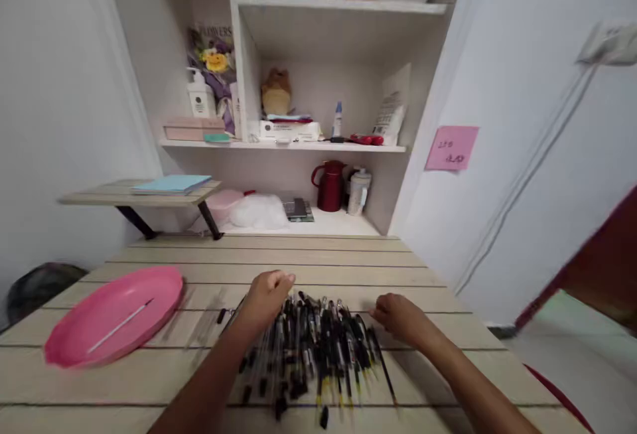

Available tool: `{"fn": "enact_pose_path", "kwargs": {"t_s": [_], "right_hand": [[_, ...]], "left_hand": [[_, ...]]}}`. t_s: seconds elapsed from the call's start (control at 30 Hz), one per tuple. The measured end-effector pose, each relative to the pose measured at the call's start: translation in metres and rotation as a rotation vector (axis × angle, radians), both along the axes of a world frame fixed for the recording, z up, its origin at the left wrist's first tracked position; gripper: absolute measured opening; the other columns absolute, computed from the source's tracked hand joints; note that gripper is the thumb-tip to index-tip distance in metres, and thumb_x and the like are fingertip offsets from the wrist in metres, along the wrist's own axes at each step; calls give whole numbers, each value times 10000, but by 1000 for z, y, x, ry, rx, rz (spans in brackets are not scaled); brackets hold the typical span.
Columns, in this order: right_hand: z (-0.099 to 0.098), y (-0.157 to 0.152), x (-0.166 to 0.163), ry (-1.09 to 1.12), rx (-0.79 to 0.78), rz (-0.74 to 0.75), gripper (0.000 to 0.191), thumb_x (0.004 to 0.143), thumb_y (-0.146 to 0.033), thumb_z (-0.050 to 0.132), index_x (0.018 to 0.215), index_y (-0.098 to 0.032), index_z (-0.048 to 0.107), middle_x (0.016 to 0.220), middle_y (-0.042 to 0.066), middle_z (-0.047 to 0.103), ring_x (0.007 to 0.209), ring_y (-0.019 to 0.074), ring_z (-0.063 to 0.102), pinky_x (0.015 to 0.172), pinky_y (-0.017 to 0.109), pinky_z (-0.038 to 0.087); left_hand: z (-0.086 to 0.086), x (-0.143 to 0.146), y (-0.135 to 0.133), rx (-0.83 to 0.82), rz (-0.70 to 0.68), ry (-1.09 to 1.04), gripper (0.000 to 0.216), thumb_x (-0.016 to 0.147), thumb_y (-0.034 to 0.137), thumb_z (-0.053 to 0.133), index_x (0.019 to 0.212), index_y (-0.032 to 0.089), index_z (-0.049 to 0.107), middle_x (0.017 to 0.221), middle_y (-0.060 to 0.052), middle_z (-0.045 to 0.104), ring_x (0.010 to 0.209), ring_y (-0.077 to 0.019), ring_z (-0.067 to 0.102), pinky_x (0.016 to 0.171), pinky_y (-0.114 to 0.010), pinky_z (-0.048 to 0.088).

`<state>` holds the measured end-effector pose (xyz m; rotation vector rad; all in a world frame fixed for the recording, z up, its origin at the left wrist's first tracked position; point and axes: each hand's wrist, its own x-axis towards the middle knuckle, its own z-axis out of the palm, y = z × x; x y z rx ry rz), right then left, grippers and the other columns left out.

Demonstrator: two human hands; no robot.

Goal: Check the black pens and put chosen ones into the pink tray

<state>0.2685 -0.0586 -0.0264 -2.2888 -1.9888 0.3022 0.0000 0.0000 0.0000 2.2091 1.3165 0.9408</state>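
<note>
A heap of disassembled pen parts lies in front of me: black caps, clear barrels and thin refills, some with yellowish ends. My left hand is over the heap's upper left edge, fingers curled in; whatever they may hold is hidden. Just past the heap's right edge is my right hand, also closed, its fingertips turned toward the pens and their contents not visible. Several clear barrels, blurred, lie left of my left forearm. On the pink oval tray at the left rests one slim white refill with a dark tip.
A small raised shelf with a blue notebook stands at the table's back left. Behind the slatted table are a white bag, a red jug and a white lidded cup. A wall flanks the right.
</note>
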Motion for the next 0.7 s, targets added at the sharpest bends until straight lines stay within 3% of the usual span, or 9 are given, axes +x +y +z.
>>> {"fn": "enact_pose_path", "kwargs": {"t_s": [0.27,0.47,0.7], "right_hand": [[-18,-40,-11,-35,12,-62,212,741,-255,466,646,-166,634,732,101,680,693,213,611,504,255,270],[-25,-59,-23,-123,36,-117,210,751,-236,436,749,-167,635,787,108,681,747,251,620,548,276,320],[-20,-55,-19,-129,57,-189,215,785,-236,404,733,-183,606,786,90,679,745,227,615,522,261,287]], "left_hand": [[-20,-3,-14,376,26,146,312,825,319,385,543,187,389,560,18,420,547,-114,420,558,-241,285],[-24,-8,-11,401,46,193,330,843,323,369,543,188,392,565,10,433,547,-116,433,554,-236,296],[-25,-4,-14,378,28,230,341,844,338,361,542,186,404,565,9,446,534,-114,429,539,-234,289]]}}
